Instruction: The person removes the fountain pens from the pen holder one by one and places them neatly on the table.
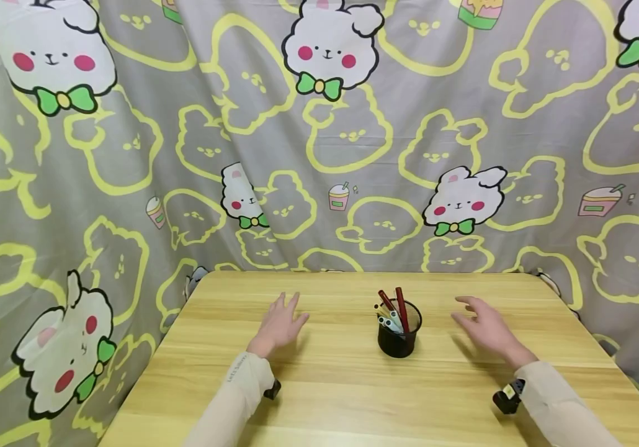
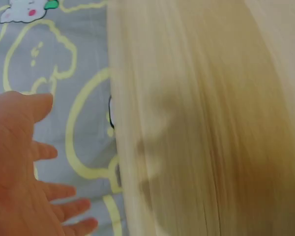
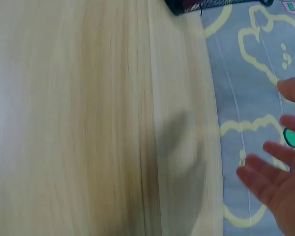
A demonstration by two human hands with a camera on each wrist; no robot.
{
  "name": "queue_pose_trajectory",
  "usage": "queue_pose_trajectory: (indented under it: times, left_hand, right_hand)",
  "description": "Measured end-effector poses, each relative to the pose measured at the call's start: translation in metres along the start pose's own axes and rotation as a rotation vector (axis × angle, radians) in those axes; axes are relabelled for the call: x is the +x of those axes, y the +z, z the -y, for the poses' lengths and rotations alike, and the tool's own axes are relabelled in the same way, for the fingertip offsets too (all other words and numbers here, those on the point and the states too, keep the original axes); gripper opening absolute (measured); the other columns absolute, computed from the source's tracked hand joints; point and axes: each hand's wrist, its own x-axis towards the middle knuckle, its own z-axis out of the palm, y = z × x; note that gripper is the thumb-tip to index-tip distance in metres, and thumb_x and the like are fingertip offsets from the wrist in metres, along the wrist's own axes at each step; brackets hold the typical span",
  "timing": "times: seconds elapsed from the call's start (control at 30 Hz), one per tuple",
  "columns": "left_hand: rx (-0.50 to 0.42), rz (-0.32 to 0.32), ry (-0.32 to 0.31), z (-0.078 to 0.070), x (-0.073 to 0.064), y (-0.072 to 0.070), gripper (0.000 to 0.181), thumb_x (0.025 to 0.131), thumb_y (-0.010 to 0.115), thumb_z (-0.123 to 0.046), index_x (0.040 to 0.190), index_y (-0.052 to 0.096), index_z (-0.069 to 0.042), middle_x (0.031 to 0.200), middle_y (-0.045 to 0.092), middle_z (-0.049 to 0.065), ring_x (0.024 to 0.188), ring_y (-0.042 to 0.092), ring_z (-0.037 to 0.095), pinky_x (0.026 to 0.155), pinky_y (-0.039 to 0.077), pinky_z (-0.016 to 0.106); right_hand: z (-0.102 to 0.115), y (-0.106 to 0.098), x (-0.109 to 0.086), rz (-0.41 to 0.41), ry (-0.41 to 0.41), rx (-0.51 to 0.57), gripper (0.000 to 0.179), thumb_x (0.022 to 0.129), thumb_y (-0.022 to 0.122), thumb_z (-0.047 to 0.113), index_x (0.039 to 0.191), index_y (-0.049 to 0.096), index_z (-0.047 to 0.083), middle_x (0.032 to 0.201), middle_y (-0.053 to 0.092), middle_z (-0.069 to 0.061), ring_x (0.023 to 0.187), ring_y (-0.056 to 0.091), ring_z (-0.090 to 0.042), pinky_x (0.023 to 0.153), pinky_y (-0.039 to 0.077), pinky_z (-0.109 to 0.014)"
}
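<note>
A person's left hand (image 1: 278, 323) and right hand (image 1: 487, 326), empty and well apart, hover with fingers extended above a wood-grain table (image 1: 342, 403), flanking a black mesh pen cup (image 1: 396, 346) whose wall apparently props dark-red pens (image 1: 402, 308) on end, placed likely within either's reach.

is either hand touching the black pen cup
No, in the head view the black pen cup stands on the table between the left hand and right hand, apart from both.

Right of the left hand (image 1: 277, 324), a round black metal-looking mesh cup (image 1: 396, 344); below both, a smooth rectangular yellow wood-grain tabletop (image 1: 353, 397).
</note>
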Motion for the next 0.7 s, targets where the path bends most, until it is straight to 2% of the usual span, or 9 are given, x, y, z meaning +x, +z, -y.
queue_pose_trajectory:
  times: [0.2, 0.33, 0.43, 0.57, 0.7]
  left_hand:
    - [-0.212, 0.021, 0.088, -0.016, 0.01, 0.005, 0.062, 0.098, 0.049, -0.04, 0.147, 0.031, -0.008, 0.147, 0.029, 0.022, 0.133, 0.029, 0.04, 0.106, 0.029, 0.055]
    - [-0.374, 0.024, 0.127, -0.028, 0.015, 0.014, 0.058, 0.097, 0.053, -0.035, 0.145, 0.036, -0.008, 0.145, 0.038, 0.016, 0.129, 0.038, 0.035, 0.103, 0.036, 0.05]
    - [-0.523, 0.037, 0.133, -0.038, 0.019, 0.02, 0.052, 0.097, 0.055, -0.028, 0.142, 0.04, -0.008, 0.142, 0.042, 0.017, 0.126, 0.043, 0.033, 0.101, 0.039, 0.048]
    - [-0.681, 0.034, 0.154, -0.055, 0.022, 0.028, 0.045, 0.096, 0.057, -0.019, 0.138, 0.046, -0.007, 0.135, 0.047, 0.022, 0.12, 0.049, 0.033, 0.096, 0.045, 0.044]
    - [-0.778, 0.036, 0.203, -0.078, 0.017, 0.022, 0.041, 0.094, 0.059, -0.01, 0.133, 0.05, -0.001, 0.129, 0.052, 0.023, 0.115, 0.052, 0.035, 0.091, 0.048, 0.041]
  right_hand:
    - [0.016, 0.012, 0.005, -0.007, -0.054, 0.185, 0.041, 0.098, 0.053, 0.022, 0.13, 0.049, -0.004, 0.128, 0.051, -0.027, 0.109, 0.055, -0.042, 0.087, 0.048, -0.051]
    - [0.029, 0.019, 0.007, 0.015, -0.047, 0.276, 0.039, 0.098, 0.053, 0.023, 0.129, 0.051, -0.002, 0.127, 0.053, -0.026, 0.107, 0.057, -0.041, 0.086, 0.05, -0.048]
    - [0.038, 0.026, 0.009, 0.036, -0.051, 0.354, 0.037, 0.098, 0.053, 0.021, 0.127, 0.052, -0.002, 0.127, 0.053, -0.026, 0.108, 0.057, -0.039, 0.087, 0.051, -0.041]
    - [0.045, 0.035, 0.011, 0.055, -0.068, 0.425, 0.032, 0.098, 0.054, 0.017, 0.123, 0.055, -0.003, 0.125, 0.055, -0.025, 0.107, 0.058, -0.028, 0.084, 0.049, -0.025]
    - [0.048, 0.041, 0.013, 0.089, -0.058, 0.49, 0.032, 0.097, 0.056, 0.017, 0.122, 0.055, -0.002, 0.123, 0.056, -0.025, 0.105, 0.059, -0.024, 0.082, 0.049, -0.022]
